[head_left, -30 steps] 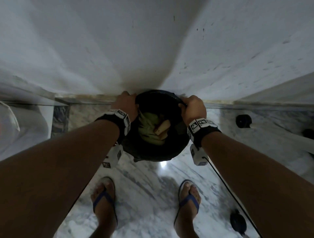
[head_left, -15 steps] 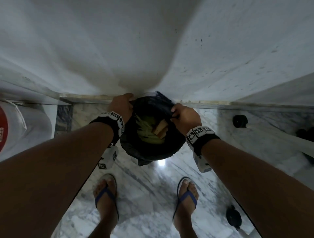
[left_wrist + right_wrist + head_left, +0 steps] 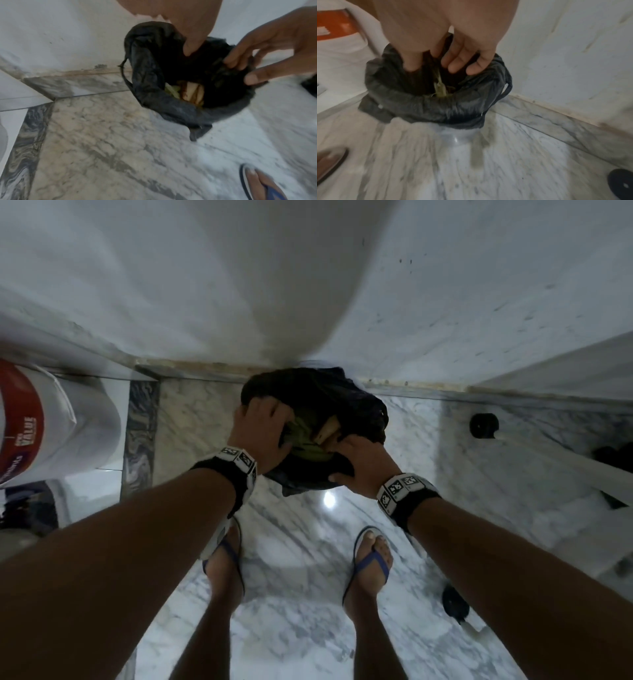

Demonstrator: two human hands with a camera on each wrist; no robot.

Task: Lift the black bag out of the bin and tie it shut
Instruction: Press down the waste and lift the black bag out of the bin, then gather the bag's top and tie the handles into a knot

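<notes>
The black bag (image 3: 346, 405) stands in the wall corner with its mouth half gathered; green leaves and a tan scrap (image 3: 310, 436) show inside. My left hand (image 3: 263, 419) grips the left rim with fingers curled over the plastic. At the near rim my right hand (image 3: 346, 460) pinches the bag (image 3: 154, 83) between thumb and fingers (image 3: 238, 63). In the right wrist view the bag (image 3: 436, 105) still drapes over a pale bin (image 3: 458, 136), most of which is hidden.
A white bucket with a red label (image 3: 51, 422) stands at the left. Black round objects (image 3: 483, 425) (image 3: 455, 601) and a white pole (image 3: 565, 463) lie on the marble floor at the right. My feet in blue flip-flops (image 3: 224, 563) are just behind the bin.
The bag's rim has come off the bin's edge and is bunched inward. Both hands have drawn closer together, the right one shifting to the near side.
</notes>
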